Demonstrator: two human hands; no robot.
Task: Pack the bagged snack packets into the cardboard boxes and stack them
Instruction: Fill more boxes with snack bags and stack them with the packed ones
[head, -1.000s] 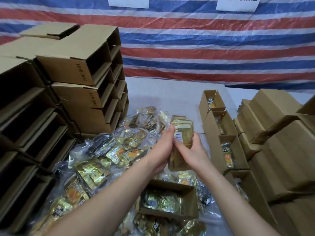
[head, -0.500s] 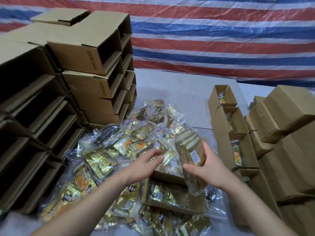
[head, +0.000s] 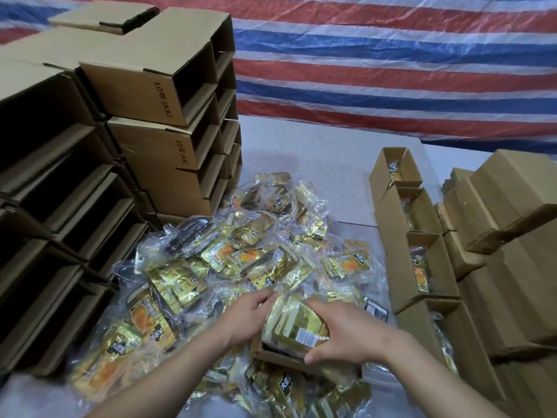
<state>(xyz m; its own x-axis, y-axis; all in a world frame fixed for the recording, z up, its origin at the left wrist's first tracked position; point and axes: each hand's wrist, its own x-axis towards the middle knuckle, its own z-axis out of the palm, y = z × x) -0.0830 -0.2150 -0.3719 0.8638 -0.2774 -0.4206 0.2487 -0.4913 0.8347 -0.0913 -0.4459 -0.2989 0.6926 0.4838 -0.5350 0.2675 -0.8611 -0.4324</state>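
Observation:
A clear bag of gold snack packets (head: 294,325) lies partly inside an open cardboard box (head: 280,359) near the table's front. My right hand (head: 343,333) grips the bag from the right, thumb under its near edge. My left hand (head: 248,315) holds the bag's left side with curled fingers. A large heap of bagged gold and orange packets (head: 229,260) covers the table around the box.
Stacked empty boxes (head: 168,122) with open ends tower on the left. A row of open boxes holding packets (head: 419,260) runs along the right, with closed boxes (head: 512,206) stacked beyond. A striped tarp hangs behind the white table (head: 316,158).
Both hands have brought the bag down from chest height into the open box. My left hand, which had let go, is back on the bag's left side.

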